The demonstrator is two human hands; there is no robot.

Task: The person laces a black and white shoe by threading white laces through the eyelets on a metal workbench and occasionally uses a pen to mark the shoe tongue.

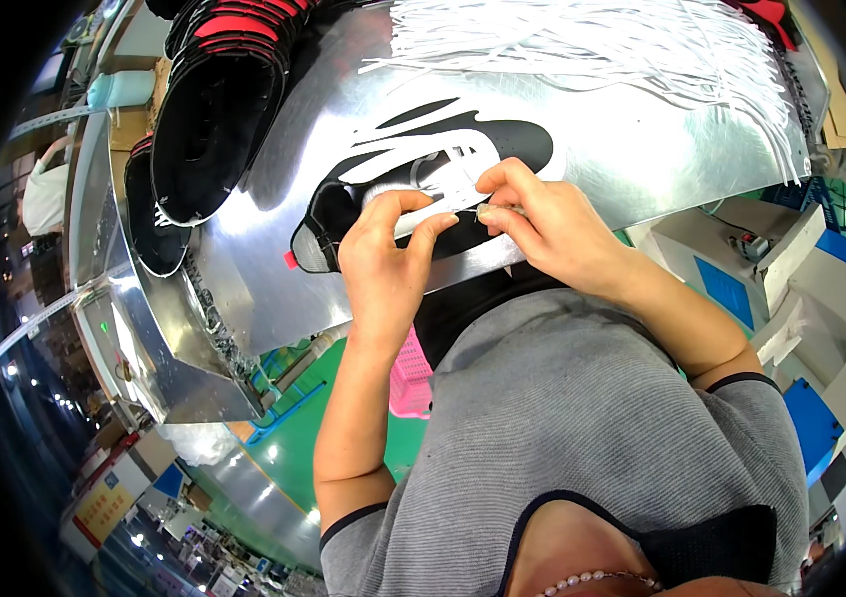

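**Both hands on a white strip at a black shoe upper**

While the right hand (542, 224) pinches one end of a thin white strip (443, 204) between thumb and forefinger, the left hand (383, 264) curls its fingertips (413, 214) down on the same strip, nearly closed, thumb pressing alongside. Strip lies across a black-and-white shoe upper (423, 164), flat on the shiny metal worktable (622, 129) just ahead of the person's chest.

Handling, judged: strip looks light, soft, floppy; best taken at its ends with a pinch. Upper appears flexible, flat, not fragile; hold at its edge.

Outward: a heap of loose white strips (592, 45) at the table's far side. Stacked black shoe uppers with red lining (219, 99) at far left. A small red tab (291, 261) at the near upper's left end. Below the table edge, a pink perforated basket (411, 373). Lower left, a yellow sign (105, 507) and blue panel, both small and blurred.
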